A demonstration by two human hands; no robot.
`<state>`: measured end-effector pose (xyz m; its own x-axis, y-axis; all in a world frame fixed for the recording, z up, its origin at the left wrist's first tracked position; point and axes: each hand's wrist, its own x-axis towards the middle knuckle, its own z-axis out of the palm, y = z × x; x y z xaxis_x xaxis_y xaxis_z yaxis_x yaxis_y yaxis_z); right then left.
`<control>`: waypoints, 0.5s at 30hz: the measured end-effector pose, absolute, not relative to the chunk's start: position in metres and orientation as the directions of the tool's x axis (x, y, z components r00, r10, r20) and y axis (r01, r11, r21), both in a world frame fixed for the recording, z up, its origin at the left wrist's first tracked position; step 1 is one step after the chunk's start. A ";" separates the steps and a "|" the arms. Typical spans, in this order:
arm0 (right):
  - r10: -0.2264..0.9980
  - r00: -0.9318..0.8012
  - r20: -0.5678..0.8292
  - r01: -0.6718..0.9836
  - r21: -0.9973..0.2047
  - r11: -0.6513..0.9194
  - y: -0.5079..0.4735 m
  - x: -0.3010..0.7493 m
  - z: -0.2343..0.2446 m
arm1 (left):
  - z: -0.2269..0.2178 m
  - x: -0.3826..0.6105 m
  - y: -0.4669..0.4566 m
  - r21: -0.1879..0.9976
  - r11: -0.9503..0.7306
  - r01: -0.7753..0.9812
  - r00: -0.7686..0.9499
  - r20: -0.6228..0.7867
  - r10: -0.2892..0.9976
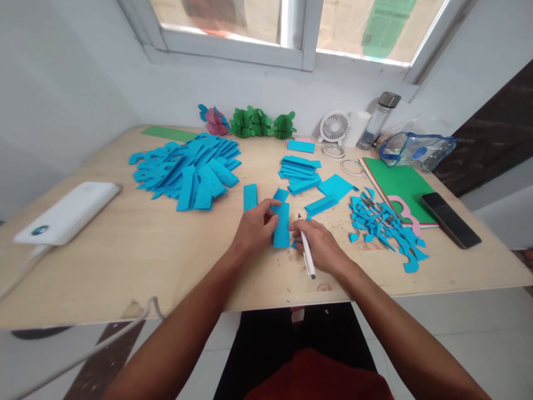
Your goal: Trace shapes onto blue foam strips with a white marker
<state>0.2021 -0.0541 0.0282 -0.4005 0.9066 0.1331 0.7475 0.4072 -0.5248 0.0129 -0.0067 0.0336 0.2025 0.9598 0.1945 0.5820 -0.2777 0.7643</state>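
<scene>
A folded strip of blue paper (282, 233) lies on the table in front of me. My left hand (255, 226) is closed at its left edge, thumb and forefinger gripping it near the top. Just right of the strip, my right hand (322, 244) holds a white pen (307, 253), its dark tip pointing away from me. The right fingertips are close to the strip's right edge; whether they touch it I cannot tell. Another blue strip (250, 197) lies beyond my left hand, and a small blue piece (281, 195) shows behind the held strip.
A large heap of cut blue paper (195, 161) spreads at left, near a white power bank (70, 211). Folded blue strips (300, 169) lie ahead. Blue scraps (378, 219), a phone (451, 219) and green paper (410, 186) are at right. A small fan (334, 126) stands behind.
</scene>
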 end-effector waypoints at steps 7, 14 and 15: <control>0.906 -0.409 0.105 0.763 -0.506 0.403 -0.054 0.201 0.029 | 0.034 0.013 -0.007 0.765 -0.270 0.585 0.202 0.185 0.962; 0.902 -0.414 0.124 0.758 -0.502 0.417 -0.056 0.201 0.027 | 0.033 0.013 -0.007 0.763 -0.269 0.588 0.195 0.189 0.962; 0.902 -0.413 0.130 0.753 -0.508 0.418 -0.057 0.201 0.027 | 0.033 0.013 -0.007 0.762 -0.270 0.588 0.194 0.191 0.962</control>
<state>0.2011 -0.0565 0.0270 -0.4126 0.9016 0.1302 0.7533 0.4180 -0.5077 0.0133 -0.0069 0.0332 0.1942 0.9622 0.1908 0.5884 -0.2699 0.7622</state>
